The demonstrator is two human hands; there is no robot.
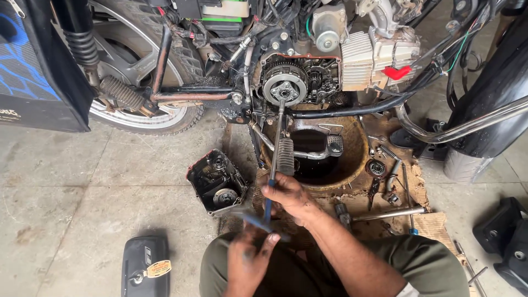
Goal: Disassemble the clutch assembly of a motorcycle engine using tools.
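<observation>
A long T-handle socket wrench (pixel 276 144) runs from the exposed clutch assembly (pixel 284 88) of a motorcycle engine down toward me. My right hand (pixel 289 195) grips its blue shaft near the lower end. My left hand (pixel 248 254), blurred with motion, is on the blue cross handle (pixel 254 221) at the bottom. Both hands are greasy. The engine's side cover is off, showing the clutch and gears (pixel 320 80).
The removed engine cover (pixel 215 180) lies on the concrete floor to the left. A round oil pan (pixel 352 159) sits under the engine on cardboard (pixel 418 190) with loose tools and parts. The rear wheel (pixel 140 113) stands at the left, an exhaust pipe (pixel 467 126) at the right, a black panel (pixel 144 267) near my knee.
</observation>
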